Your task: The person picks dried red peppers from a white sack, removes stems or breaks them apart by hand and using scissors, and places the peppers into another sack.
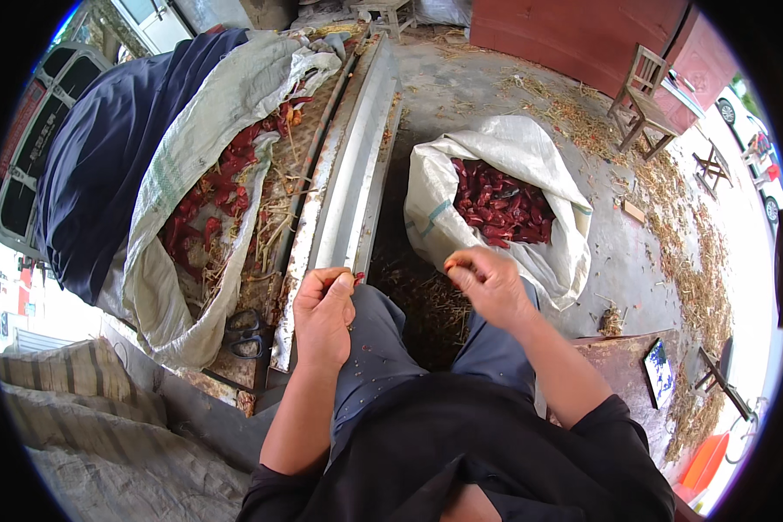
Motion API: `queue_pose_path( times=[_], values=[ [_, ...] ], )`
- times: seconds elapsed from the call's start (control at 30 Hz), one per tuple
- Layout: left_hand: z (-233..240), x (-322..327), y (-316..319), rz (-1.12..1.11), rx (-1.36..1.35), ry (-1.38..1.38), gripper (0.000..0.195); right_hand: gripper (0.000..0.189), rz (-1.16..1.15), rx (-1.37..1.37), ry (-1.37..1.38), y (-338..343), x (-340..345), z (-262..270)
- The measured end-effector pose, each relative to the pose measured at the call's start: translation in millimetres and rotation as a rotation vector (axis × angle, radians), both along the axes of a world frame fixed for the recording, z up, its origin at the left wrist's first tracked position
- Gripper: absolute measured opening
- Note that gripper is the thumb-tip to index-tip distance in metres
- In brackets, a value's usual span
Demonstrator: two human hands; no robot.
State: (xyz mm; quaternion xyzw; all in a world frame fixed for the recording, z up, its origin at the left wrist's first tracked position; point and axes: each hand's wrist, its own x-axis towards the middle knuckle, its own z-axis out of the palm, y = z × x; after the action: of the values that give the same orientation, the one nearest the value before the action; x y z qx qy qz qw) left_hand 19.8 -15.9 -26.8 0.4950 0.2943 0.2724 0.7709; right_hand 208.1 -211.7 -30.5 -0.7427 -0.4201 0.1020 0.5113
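My left hand is pinched shut on a dried red chili pepper, whose tip pokes out beside the thumb above my left thigh. My right hand grips a small orange-red pepper piece and looks slightly blurred. It hovers at the near rim of an open white woven sack. Deep red dried chilies lie inside that sack. To the left, a second woven sack lies open on its side, with red chilies and dry stalks spilling from its mouth.
A rusty metal truck-bed edge runs along my left. Dark cloth drapes the left sack; a dark two-looped item lies near it. A wooden chair stands far right. Straw litters the floor; a flat device rests at right.
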Motion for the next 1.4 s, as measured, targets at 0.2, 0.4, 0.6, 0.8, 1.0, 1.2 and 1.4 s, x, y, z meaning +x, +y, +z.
queue_pose_path(
  times=[0.2, 0.4, 0.6, 0.8, 1.0, 1.2, 1.4],
  values=[
    [-22.8, 1.6, -7.6, -0.078, -0.513, -0.216, 0.013, 0.042, -0.356, -0.149, -0.654, -17.4, 64.4, -1.7],
    [-26.3, 12.2, -23.9, -0.062, -0.628, -0.385, 0.018, 0.037, 0.219, -0.033, 0.244, 20.7, -57.2, 18.2],
    [-15.3, 16.9, -40.3, -0.124, -0.504, -0.377, 0.018, 0.029, 0.179, 0.004, 0.306, 40.0, -84.8, 4.0],
    [-25.1, 16.3, -24.2, -0.036, -0.500, -0.375, 0.014, 0.024, 0.249, -0.025, 0.511, 26.0, -75.6, 3.9],
    [-28.6, 14.2, -19.5, -0.042, -0.536, -0.384, 0.016, 0.023, 0.255, 0.046, 1.023, 13.0, -67.5, -3.8],
    [-22.9, 20.4, -38.5, -0.081, -0.524, -0.380, 0.015, 0.035, 0.148, 0.077, 0.412, 29.6, -82.1, -8.2],
    [-24.9, 19.5, -44.0, -0.099, -0.534, -0.369, 0.019, 0.024, 0.111, 0.066, 0.089, 34.5, -80.9, -20.6]
  ],
)
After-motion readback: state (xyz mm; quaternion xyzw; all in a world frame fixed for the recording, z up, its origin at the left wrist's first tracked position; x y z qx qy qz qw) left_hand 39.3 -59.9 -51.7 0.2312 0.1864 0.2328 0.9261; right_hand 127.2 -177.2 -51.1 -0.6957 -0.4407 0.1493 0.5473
